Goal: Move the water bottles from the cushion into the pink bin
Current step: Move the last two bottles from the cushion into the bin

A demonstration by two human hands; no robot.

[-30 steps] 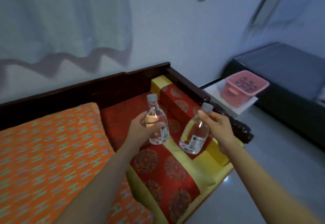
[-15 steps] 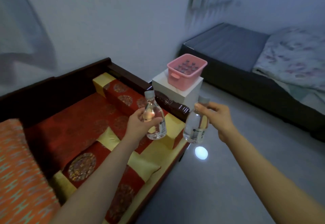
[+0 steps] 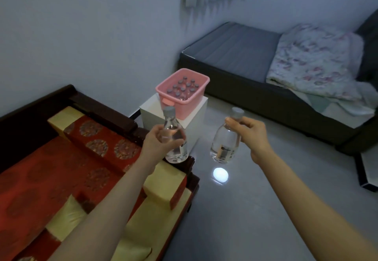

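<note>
Beyond the pink bin [image 3: 195, 97], a bottle [image 3: 174, 137] in each hand [image 3: 161, 143].

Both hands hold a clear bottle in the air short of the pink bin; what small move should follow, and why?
Probably carry both forward over the pink plastic bin. The left hand grips a clear plastic water bottle around its body, and the right hand holds another clear bottle by the neck. Both bottles are short of the bin, which already holds capped bottles.

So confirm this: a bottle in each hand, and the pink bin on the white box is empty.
Not empty. The head view shows the pink bin already holding capped bottles. The rest stands: the left hand and right hand each hold a bottle, and the bin sits on the white box.
</note>
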